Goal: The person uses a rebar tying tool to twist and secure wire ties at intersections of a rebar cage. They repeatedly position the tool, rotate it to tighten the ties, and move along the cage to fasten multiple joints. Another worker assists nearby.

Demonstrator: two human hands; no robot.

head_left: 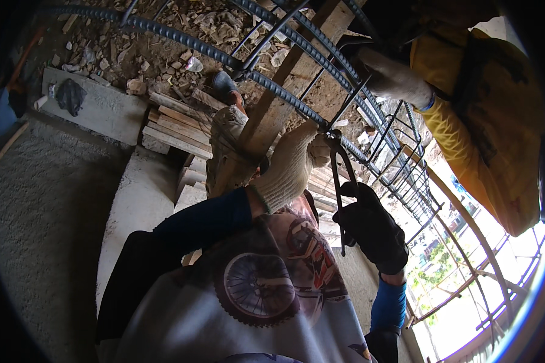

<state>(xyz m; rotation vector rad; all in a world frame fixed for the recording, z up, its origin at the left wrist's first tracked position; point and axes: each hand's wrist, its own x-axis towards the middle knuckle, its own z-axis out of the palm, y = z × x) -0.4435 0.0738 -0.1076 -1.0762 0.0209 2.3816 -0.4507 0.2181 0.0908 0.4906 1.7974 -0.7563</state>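
Note:
Ribbed steel rebar (284, 97) runs diagonally in front of me, crossed by thinner stirrups (347, 107). My right hand (375, 230), in a black glove, is closed around the handles of end-cutting pincers (339, 166). The jaws of the pincers meet the rebar where a stirrup crosses it. Just left of the jaws, my left hand (290, 160) wears a white knit glove. Its fingers are curled close under the bar, and whatever they grip is hidden.
A person in yellow clothing (484, 121) is at the right, a forearm (399, 78) near the rebar cage. A wooden post (278, 103) slants behind the bars. Stacked planks (178, 130), rubble (133, 48) and a concrete ledge (97, 106) lie at left. Bright open scaffolding (466, 284) stands lower right.

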